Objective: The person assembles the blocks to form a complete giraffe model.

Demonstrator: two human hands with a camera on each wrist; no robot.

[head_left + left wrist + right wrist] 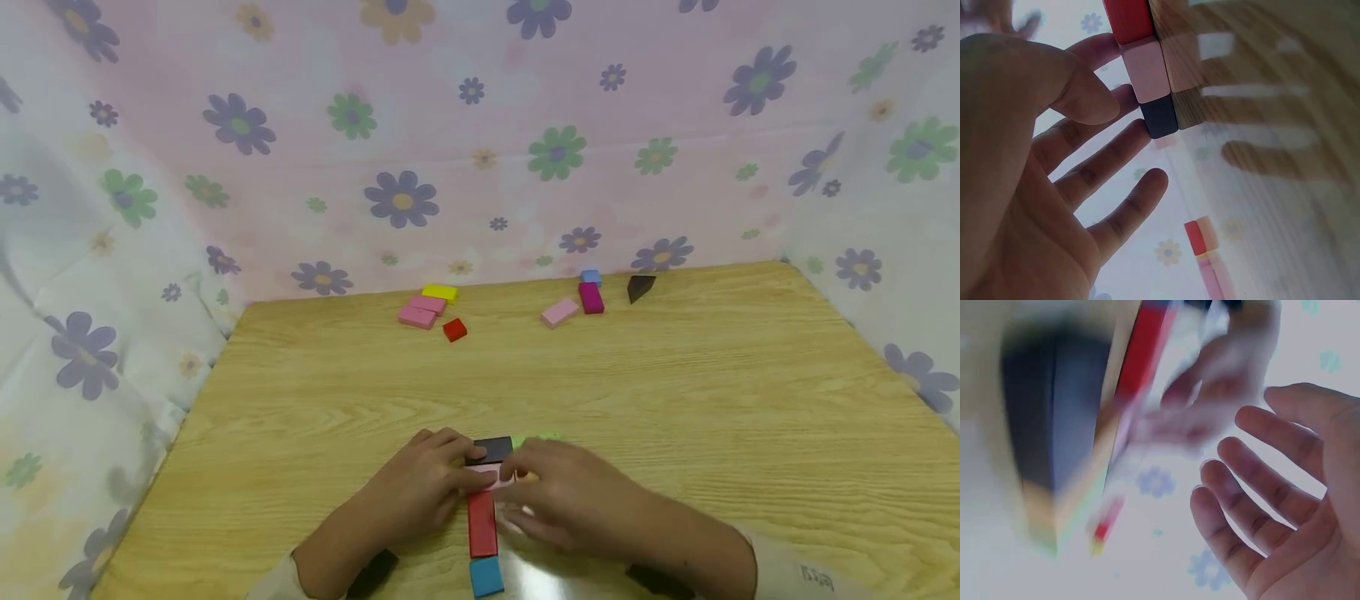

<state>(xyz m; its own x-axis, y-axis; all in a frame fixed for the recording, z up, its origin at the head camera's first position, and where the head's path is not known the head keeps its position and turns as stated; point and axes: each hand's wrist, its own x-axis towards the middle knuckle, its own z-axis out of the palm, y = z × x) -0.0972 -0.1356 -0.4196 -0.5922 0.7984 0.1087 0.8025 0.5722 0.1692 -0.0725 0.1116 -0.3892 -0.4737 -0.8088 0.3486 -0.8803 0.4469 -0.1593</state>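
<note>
A row of blocks lies flat in front of me: a black block [492,450], a pink block [480,472], a red block [482,525] and a blue block [487,577]. A green block [538,438] is partly covered beside the black one. My left hand [420,483] rests its fingertips against the left side of the black and pink blocks, fingers extended. Over the right side of the row hovers my right hand [566,492], its fingers slightly bent and, in the right wrist view, holding nothing. A dark block [1054,412] looms blurred there.
Toward the back left lie pink blocks [417,317], a yellow block [440,292] and a small red block [454,330]. At the back right are a light pink block [560,313], a magenta block [591,297], a blue block [591,277] and a dark block [641,287]. Flowered cloth [480,125] encloses the table.
</note>
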